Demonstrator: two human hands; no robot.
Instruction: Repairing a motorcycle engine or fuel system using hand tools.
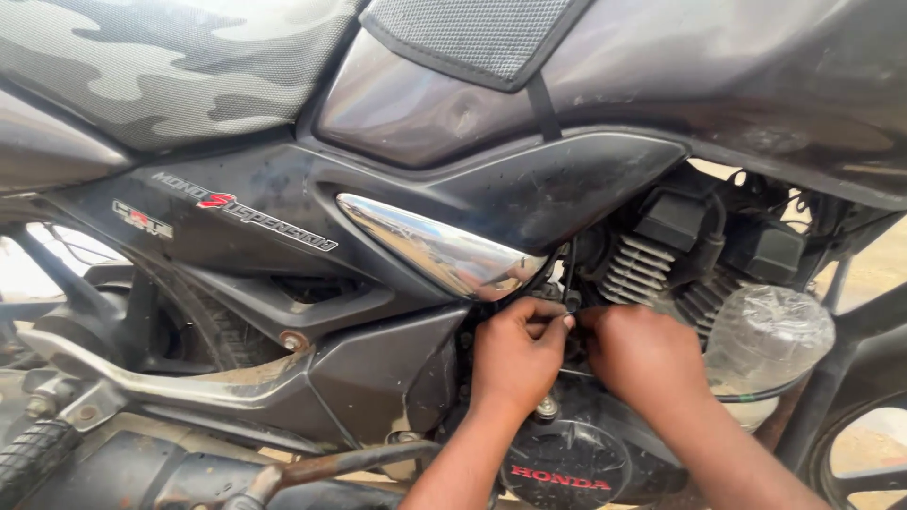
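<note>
- My left hand [515, 354] reaches up into the gap just below the chrome trim [442, 247] of the motorcycle's dark side panel [529, 189]; its fingers [546, 314] are curled narrow and pinch a small dark part [571, 300] at the end of a thin black cable [567, 264].
- My right hand [645, 354] sits just beside the left, knuckles toward me; its fingers are tucked behind the hand into the engine bay, so I cannot tell whether they grip anything.
- The small part lies between the two hands, near the finned engine cylinder [638, 269].
- Container: a clear plastic bottle [767, 335] is wedged against the frame to the right of my right hand; its wall is cloudy, and I cannot tell what, if anything, it holds.
- Below the hands lies the round black engine cover [567, 463] with red lettering.
- At left are the rear tyre [203, 331], a dusty silver foot-rest bracket [161, 378] and the camouflage-patterned seat [142, 66].
</note>
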